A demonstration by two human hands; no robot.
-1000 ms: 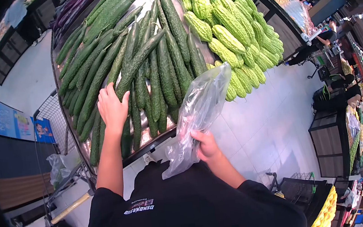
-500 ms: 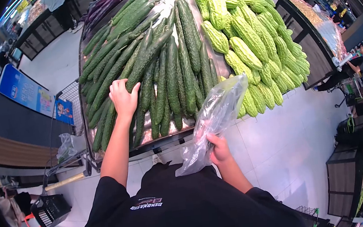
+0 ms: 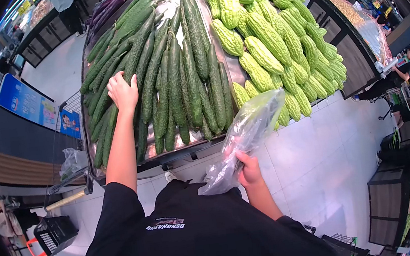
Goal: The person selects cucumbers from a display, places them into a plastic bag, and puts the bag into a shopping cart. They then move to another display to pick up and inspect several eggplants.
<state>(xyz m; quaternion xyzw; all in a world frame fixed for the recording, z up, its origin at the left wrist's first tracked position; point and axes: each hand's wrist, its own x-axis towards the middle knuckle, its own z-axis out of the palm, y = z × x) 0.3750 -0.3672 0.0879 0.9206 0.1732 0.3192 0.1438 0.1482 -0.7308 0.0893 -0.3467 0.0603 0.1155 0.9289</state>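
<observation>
Left hand (image 3: 122, 91): fingers and thumb closed around the near end of a dark green cucumber (image 3: 139, 46), which slants away from it, laid over its neighbours.

Right hand (image 3: 249, 168): clenched on a clear plastic bag (image 3: 246, 133), limp, upper end leaning outward; nothing shows inside.

Step in hand, as I judge it from where I stand: handling one cucumber at the pile, the bag kept apart in the other hand. The next move calls for a firm hold on that end, and a clean lift off the neighbours rather than a drag.

Ahead of both hands: one metal-topped bench (image 3: 235, 70). Contents: loose cucumbers (image 3: 192, 86), ranked beside and right of the left hand; pale bitter gourds (image 3: 269, 35), heaped beyond the right hand; purple eggplants (image 3: 111, 9), at the far side, past the left hand.

Left of the left hand: one wire cart (image 3: 73, 106); one crumpled bag (image 3: 73, 162) near it, contents unclear. Lower left: one black basket (image 3: 54, 236), red handle, contents not discernible.
</observation>
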